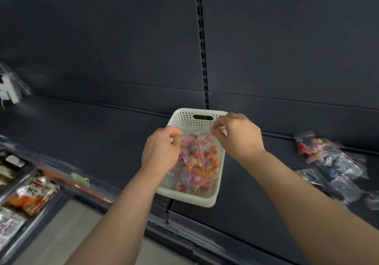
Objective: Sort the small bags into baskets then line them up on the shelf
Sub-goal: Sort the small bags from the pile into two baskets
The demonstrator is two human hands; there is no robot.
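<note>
left hand over basket, bags blurred

Both bare forearms reach forward from the lower edge and converge, the hands near each other but apart. The left hand shows its back, fingers curled and thumb drawn toward the forefinger; whether it grips anything is hidden. The right hand, slightly higher with the wrist bent, pinches a small clear bag between thumb and fingertips.
</note>
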